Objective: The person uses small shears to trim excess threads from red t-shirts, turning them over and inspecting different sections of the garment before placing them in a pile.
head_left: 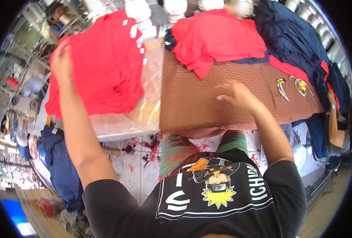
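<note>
A flat stack of red shirts (104, 67) with small white labels along its right edge lies on the left part of the table. At the stack's far left edge rests my left hand (63, 61), its fingers stretched out against the red cloth. Over the brown textured cloth (187, 103) hovers my right hand (239, 95), slightly blurred, with fingers apart and nothing in them. Beyond it lies a looser heap of red garments (219, 37), with dark blue fabric showing underneath.
Thread snips (281, 89) and a coil of pale cord (301, 85) lie on the brown cloth at right. A dark navy garment pile (295, 39) fills the far right corner, near another person's arm (334, 123). Thread scraps (150, 148) litter the tiled floor. White thread cones (176, 8) line the back.
</note>
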The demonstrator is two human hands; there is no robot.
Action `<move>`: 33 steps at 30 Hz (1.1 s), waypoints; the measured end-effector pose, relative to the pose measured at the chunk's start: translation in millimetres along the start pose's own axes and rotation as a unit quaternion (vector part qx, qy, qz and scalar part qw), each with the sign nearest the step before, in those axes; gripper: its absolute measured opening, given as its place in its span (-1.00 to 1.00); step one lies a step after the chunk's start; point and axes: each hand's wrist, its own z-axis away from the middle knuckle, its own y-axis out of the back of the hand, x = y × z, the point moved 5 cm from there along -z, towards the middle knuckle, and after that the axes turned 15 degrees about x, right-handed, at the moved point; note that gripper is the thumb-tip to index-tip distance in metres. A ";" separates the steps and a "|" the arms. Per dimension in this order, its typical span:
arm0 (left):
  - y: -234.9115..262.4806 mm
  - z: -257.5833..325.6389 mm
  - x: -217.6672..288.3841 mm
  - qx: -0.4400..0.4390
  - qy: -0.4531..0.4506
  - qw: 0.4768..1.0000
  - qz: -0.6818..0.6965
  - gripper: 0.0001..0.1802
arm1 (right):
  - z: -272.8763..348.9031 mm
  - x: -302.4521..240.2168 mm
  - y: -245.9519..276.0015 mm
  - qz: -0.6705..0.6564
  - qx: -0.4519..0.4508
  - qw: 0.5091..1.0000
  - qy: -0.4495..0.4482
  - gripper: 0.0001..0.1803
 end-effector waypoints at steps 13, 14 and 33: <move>-304.3 255.7 -84.4 -0.297 0.438 0.838 -0.133 -0.53 | 81.8 82.5 -5.0 0.055 0.284 0.949 -0.124 -0.66; -307.2 251.0 -70.0 -0.270 0.469 0.839 -0.064 -0.54 | 83.1 85.1 -3.9 0.053 0.283 0.949 -0.126 -0.66; -316.0 374.1 268.1 -0.282 0.593 0.620 0.429 -0.68 | -26.2 106.9 52.0 -0.480 0.439 0.754 -0.094 -0.68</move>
